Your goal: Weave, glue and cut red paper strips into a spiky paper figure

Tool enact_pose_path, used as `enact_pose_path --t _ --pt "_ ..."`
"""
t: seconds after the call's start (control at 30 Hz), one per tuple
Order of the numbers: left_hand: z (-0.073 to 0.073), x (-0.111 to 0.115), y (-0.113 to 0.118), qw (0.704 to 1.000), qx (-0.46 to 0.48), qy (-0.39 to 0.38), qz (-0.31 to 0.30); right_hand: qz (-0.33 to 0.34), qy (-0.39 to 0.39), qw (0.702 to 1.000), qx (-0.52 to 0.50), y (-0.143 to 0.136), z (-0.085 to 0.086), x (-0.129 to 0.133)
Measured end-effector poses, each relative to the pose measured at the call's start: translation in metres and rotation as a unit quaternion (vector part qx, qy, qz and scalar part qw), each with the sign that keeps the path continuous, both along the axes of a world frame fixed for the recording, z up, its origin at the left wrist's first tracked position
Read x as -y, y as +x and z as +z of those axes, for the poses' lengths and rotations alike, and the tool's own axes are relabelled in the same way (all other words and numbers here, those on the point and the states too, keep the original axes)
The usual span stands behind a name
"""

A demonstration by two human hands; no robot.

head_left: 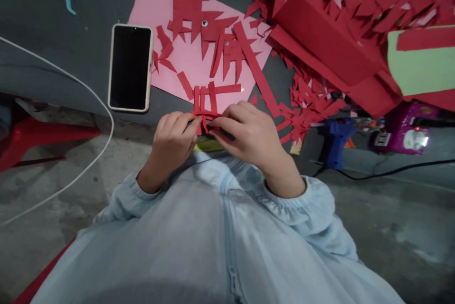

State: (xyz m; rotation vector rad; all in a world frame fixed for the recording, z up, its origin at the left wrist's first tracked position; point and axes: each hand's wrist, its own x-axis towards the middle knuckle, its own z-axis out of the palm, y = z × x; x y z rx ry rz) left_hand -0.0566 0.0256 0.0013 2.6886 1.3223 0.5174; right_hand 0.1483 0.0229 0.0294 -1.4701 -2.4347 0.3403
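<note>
My left hand (176, 135) and my right hand (247, 133) meet at the table's near edge, fingers closed on red paper strips (206, 116) between them. Just beyond my fingertips, more narrow red strips (227, 89) cross one another at the lower edge of a pink sheet (145, 5). On that sheet lie red cut-paper figures with googly eyes: a large one (187, 7), a middle one (210, 32) and a small one (234, 52). A long red strip (256, 69) slants down the sheet's right side. My fingers hide part of the held paper.
A phone (130, 68) lies left of the pink sheet. Red scraps (309, 105) and folded red paper (327, 43) cover the right side. A blue glue gun (336, 142) and a purple device (408, 128) sit at the right near edge. A white cable (88, 88) curves at left.
</note>
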Motion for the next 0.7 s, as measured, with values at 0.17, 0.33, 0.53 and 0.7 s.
enact_pose_path --t 0.17,0.33,0.53,0.7 --pt "-0.002 0.000 -0.001 1.000 0.006 -0.005 0.005 -0.008 0.021 1.000 0.011 -0.012 -0.011 0.013" --pt "-0.004 0.001 0.000 1.000 0.019 0.010 0.008 -0.024 0.053 0.998 0.020 -0.016 -0.020 0.018" --pt "-0.004 0.002 0.004 0.999 0.013 -0.005 0.044 -0.050 0.063 0.997 -0.001 -0.014 -0.021 0.019" --pt "-0.007 0.001 0.007 0.998 0.026 -0.003 0.059 -0.068 0.080 0.994 -0.031 -0.014 -0.020 0.017"
